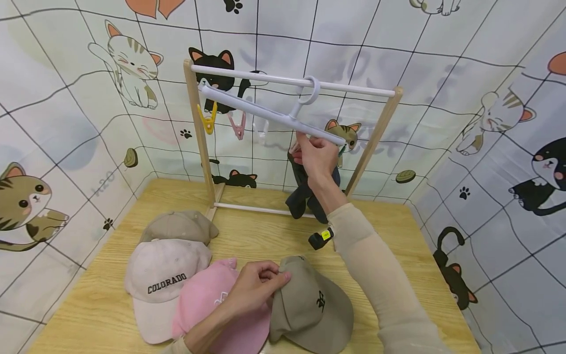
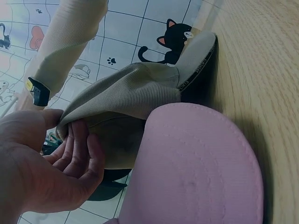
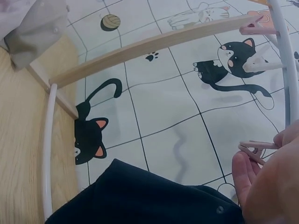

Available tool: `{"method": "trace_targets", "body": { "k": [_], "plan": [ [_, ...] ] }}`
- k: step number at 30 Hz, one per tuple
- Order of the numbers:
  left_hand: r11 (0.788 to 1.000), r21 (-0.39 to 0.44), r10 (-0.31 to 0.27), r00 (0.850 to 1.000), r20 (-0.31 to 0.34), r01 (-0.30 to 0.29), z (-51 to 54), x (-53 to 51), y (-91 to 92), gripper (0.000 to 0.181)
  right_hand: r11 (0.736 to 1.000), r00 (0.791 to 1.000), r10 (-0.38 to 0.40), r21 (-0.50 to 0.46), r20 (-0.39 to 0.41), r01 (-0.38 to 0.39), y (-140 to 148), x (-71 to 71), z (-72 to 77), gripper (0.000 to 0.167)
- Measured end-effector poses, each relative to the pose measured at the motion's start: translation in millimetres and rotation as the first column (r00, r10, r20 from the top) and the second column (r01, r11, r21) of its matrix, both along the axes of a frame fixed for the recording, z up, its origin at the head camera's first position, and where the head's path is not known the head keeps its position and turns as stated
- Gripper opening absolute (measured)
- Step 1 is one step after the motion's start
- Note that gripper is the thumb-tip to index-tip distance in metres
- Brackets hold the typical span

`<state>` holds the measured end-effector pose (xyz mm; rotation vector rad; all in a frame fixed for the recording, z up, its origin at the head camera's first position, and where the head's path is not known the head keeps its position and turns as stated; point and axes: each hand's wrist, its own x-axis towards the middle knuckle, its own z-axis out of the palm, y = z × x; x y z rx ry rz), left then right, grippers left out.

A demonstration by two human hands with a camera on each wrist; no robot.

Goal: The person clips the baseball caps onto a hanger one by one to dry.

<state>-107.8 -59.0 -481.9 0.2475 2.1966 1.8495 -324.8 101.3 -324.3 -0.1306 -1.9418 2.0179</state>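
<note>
My left hand (image 1: 254, 290) pinches the edge of an olive-grey baseball cap (image 1: 305, 295) at the front of the table; in the left wrist view, the thumb and fingers hold the fabric of this cap (image 2: 135, 88). My right hand (image 1: 319, 160) is raised to the lower right part of a white clip hanger (image 1: 247, 104), which hangs tilted from a rack's bar. In the right wrist view its fingers pinch a pale pink clip (image 3: 256, 148). A dark cap (image 1: 300, 199) hangs below and behind that hand, its attachment partly hidden.
The rack's wooden side posts (image 1: 201, 137) and white top bar (image 1: 353, 89) frame the hanger. Yellow (image 1: 209, 119), pink (image 1: 238, 126) and whitish (image 1: 261, 130) clips hang on its left. Pink (image 1: 208, 290), COLORADO (image 1: 163, 265) and brown (image 1: 177, 226) caps lie overlapping at left.
</note>
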Motion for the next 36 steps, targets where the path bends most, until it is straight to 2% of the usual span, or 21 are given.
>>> {"method": "trace_targets", "body": {
  "k": [6,16,25,31,36],
  "plan": [
    [1.000,0.024,0.009,1.000,-0.021,-0.009,0.4,-1.9,6.0,0.026,0.999,1.000,-0.007,0.046,-0.001,0.007,7.3,0.5,1.6,0.033],
    [0.999,0.030,-0.010,0.993,-0.119,0.014,6.0,-3.4,11.1,0.023,0.995,1.000,-0.020,0.100,0.003,0.020,10.3,2.2,4.4,0.031],
    [1.000,0.016,-0.020,0.985,-0.171,0.023,22.8,-7.3,14.1,0.021,0.982,0.998,-0.054,0.181,-0.008,0.055,12.4,3.1,3.3,0.032],
    [0.999,0.028,-0.015,0.974,-0.225,0.022,34.2,-10.8,18.1,0.019,0.977,0.998,-0.054,0.204,-0.026,0.058,15.1,4.3,2.6,0.032],
    [1.000,0.022,0.019,0.969,-0.248,-0.014,44.7,-15.0,19.8,0.017,0.973,0.998,-0.048,0.225,-0.028,0.053,17.5,5.4,1.5,0.032]
  ]
}}
